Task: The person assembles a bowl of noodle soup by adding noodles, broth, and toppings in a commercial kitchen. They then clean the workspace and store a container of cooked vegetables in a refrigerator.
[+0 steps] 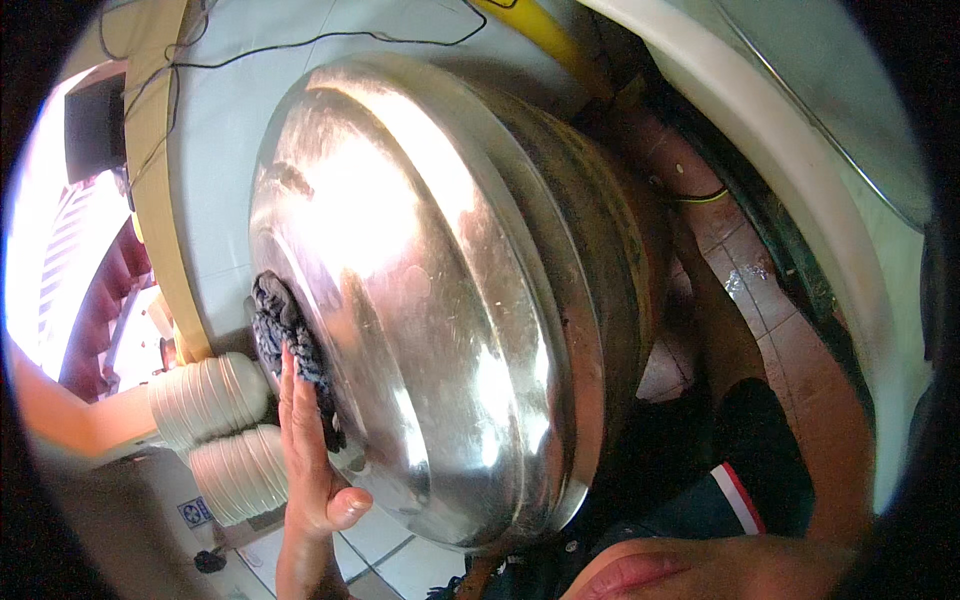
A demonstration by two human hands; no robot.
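Note:
A large domed metal lid (442,300), shiny and smudged, fills the middle of the view over a darker round vessel (600,225). On the lid's crown lies a bunched grey and black patterned cloth (281,330). My left hand (304,442) reaches up from below and rests flat against the cloth. Its fingers are straight and close together, while the thumb stands apart. Whatever lies beneath the cloth is hidden. My right hand is out of view.
Two stacks of white bowls (210,397) stand left of the lid. A black cable (315,37) crosses the pale tiled wall (225,150). A yellow pipe (547,37) runs behind. Floor tiles (750,285) and a pale curved rim (817,187) show at right.

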